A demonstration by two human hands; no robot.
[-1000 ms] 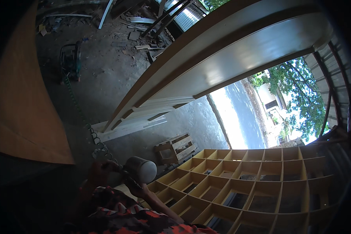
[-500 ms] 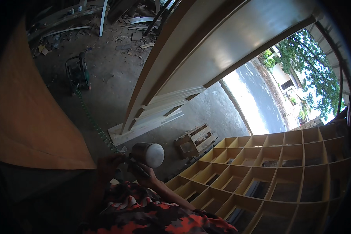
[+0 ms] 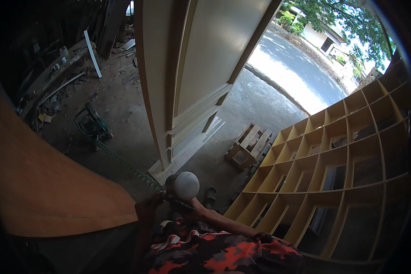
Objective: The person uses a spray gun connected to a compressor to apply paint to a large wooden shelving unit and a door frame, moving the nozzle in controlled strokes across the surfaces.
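Observation:
Low in the middle, a spray gun (image 3: 181,204) with a round metal cup (image 3: 185,186) on top is in front of my body. My right hand (image 3: 196,210) is closed round its dark body, partly hidden by the cup. My left hand (image 3: 148,205), in shadow, is closed at the rear of the gun, where the green coiled air hose (image 3: 121,160) meets it. The fingers there are dark and small. That hose runs back across the floor to a green machine with a black frame (image 3: 94,128).
A tall pale panel (image 3: 205,59) with raised wooden edges stands ahead. On the right is a large wooden shelf grid (image 3: 322,157). A curved orange-brown sheet (image 3: 50,178) fills the left. A small pallet (image 3: 249,146) lies near the shelf; scrap wood (image 3: 55,77) clutters the far left.
The view has turned, tilting the panel more upright and shifting the shelf grid. Both hands and the spray gun now appear further right; the hold on the gun looks the same.

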